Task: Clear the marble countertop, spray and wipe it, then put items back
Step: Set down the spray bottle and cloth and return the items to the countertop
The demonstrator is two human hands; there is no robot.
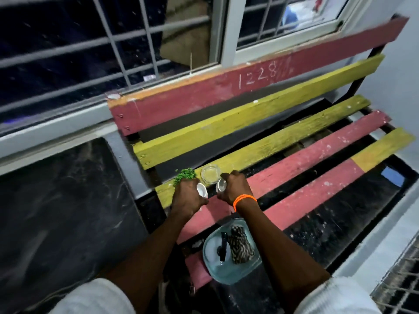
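Frame centre, over yellow wooden bench slat [260, 150]: left hand [187, 198] grips small white pot of green plant [202, 190]; right hand [235, 189] grips small clear glass cup [221, 185]. Light, fragile, probably slippery; hold round sides.

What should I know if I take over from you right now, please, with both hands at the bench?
Left hand: grips a small white pot with a green plant, held over the yellow slat of the bench.
Right hand: grips a small shiny cup, also over the bench.
Already on the bench: a clear glass dish on the yellow slat, and nearer you a pale blue tray with a patterned cloth and a dark tool.
The dark marble countertop on the left is bare where visible.
Left: set both items down, spray and wipe the marble, then return everything.
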